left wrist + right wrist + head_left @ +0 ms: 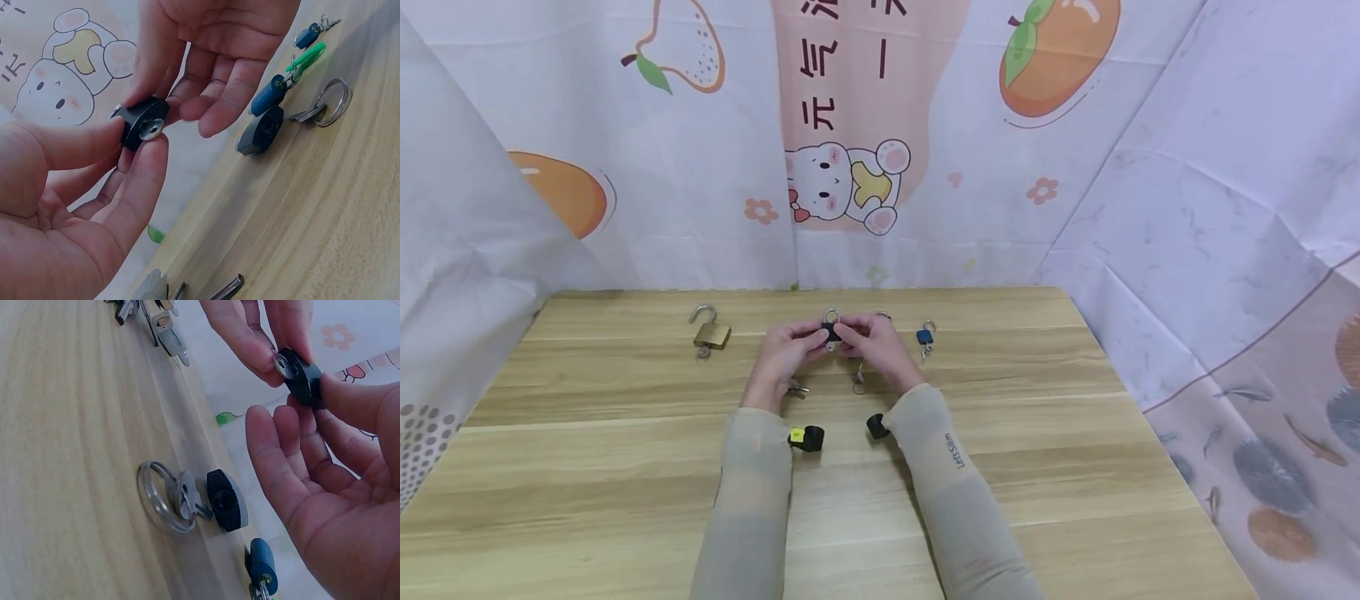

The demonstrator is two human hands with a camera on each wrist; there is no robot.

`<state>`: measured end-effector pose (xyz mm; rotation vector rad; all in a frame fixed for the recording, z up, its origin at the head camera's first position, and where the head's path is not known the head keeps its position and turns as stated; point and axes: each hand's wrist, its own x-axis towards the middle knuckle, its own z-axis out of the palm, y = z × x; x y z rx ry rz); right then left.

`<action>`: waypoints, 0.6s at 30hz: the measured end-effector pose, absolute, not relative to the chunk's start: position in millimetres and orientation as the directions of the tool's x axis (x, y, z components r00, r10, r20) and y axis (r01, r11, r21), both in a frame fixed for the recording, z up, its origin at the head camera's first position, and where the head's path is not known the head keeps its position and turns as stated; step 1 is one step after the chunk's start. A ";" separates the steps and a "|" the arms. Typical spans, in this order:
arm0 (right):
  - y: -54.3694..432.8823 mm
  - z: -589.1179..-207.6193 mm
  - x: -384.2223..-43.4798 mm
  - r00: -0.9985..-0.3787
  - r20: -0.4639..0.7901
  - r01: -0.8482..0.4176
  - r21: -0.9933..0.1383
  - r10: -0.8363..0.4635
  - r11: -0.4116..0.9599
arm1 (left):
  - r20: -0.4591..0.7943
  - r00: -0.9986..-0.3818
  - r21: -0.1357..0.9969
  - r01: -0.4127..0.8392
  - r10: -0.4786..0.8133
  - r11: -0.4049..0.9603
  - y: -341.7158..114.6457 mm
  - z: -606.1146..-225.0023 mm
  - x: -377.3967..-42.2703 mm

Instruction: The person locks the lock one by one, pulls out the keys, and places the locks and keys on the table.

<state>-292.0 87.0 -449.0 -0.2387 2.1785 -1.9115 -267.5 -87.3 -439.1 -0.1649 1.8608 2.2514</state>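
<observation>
Both hands hold a small black padlock (831, 332) up over the back of the table, its silver shackle pointing away. My left hand (782, 354) pinches one side between thumb and fingers; my right hand (880, 348) pinches the other. A round silver piece (151, 129), apparently a key head, sits at the padlock's near end. Whether its shackle is locked I cannot tell. Below the right hand, a key on a split ring (167, 497) lies beside another black padlock (226, 500). Loose keys (797, 388) lie near the left wrist.
At the back left lies a brass padlock (712, 336) with its shackle swung out and a key in it. To the right lies a blue padlock (925, 336) with a key; the left wrist view shows a second blue lock (270, 94) beside something green. A patterned curtain (880, 250) hangs behind.
</observation>
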 end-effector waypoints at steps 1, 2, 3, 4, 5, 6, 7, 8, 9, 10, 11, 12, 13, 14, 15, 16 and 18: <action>86.8 -448.6 -291.6 -0.960 -0.064 0.027 -0.990 -0.273 0.138 | -0.221 -0.971 0.956 -0.235 0.095 -0.176 -87.3 -439.4 -267.6; 86.7 -448.4 -291.4 -0.960 -0.062 0.024 -0.990 -0.273 0.140 | -0.220 -0.971 0.956 -0.234 0.097 -0.177 -87.3 -439.5 -267.6; 86.5 -448.2 -291.3 -0.960 -0.061 0.023 -0.990 -0.273 0.141 | -0.217 -0.971 0.956 -0.232 0.099 -0.178 -87.3 -439.6 -267.6; 86.4 -448.0 -291.3 -0.960 -0.061 0.023 -0.990 -0.273 0.141 | -0.216 -0.971 0.957 -0.231 0.100 -0.178 -87.3 -439.3 -267.8; 86.3 -448.0 -291.4 -0.961 -0.063 0.025 -0.990 -0.270 0.139 | -0.215 -0.971 0.957 -0.230 0.101 -0.174 -87.5 -438.9 -267.7; 86.3 -448.3 -291.8 -0.962 -0.064 0.028 -0.990 -0.265 0.136 | -0.215 -0.971 0.958 -0.229 0.101 -0.171 -87.7 -438.5 -267.5; 86.2 -448.7 -292.3 -0.964 -0.064 0.031 -0.991 -0.258 0.130 | -0.214 -0.971 0.959 -0.229 0.103 -0.166 -87.8 -438.3 -267.4; 86.2 -449.3 -292.7 -0.966 -0.065 0.035 -0.992 -0.250 0.123 | -0.216 -0.971 0.960 -0.231 0.104 -0.159 -87.8 -438.3 -267.2; 86.2 -449.8 -293.1 -0.968 -0.064 0.036 -0.992 -0.242 0.119 | -0.217 -0.970 0.962 -0.232 0.108 -0.147 -87.9 -438.2 -266.9; 86.2 -450.2 -293.5 -0.970 -0.061 0.035 -0.993 -0.234 0.113 | -0.224 -0.968 0.962 -0.238 0.112 -0.134 -87.9 -438.8 -266.7; 86.3 -450.5 -293.8 -0.973 -0.056 0.032 -0.993 -0.225 0.110 | -0.231 -0.966 0.963 -0.245 0.116 -0.114 -87.7 -439.6 -266.6; 86.3 -450.9 -294.1 -0.975 -0.051 0.028 -0.994 -0.218 0.106 | -0.239 -0.963 0.964 -0.251 0.123 -0.093 -87.2 -440.0 -266.2; 86.3 -451.1 -294.5 -0.976 -0.046 0.026 -0.995 -0.211 0.099 | -0.246 -0.960 0.964 -0.257 0.131 -0.074 -86.7 -440.4 -266.0; 86.2 -451.1 -294.5 -0.978 -0.042 0.023 -0.995 -0.205 0.095 | -0.253 -0.957 0.963 -0.263 0.138 -0.056 -86.2 -440.9 -265.7; 86.1 -451.0 -294.5 -0.979 -0.038 0.020 -0.996 -0.202 0.090 | -0.259 -0.955 0.963 -0.267 0.144 -0.040 -85.7 -441.3 -265.4; 86.1 -450.9 -294.5 -0.979 -0.035 0.018 -0.996 -0.200 0.084 | -0.265 -0.953 0.962 -0.273 0.148 -0.031 -85.2 -442.0 -265.5; 86.1 -450.6 -294.3 -0.980 -0.032 0.018 -0.997 -0.197 0.074 | -0.269 -0.951 0.961 -0.276 0.151 -0.021 -84.3 -441.8 -265.0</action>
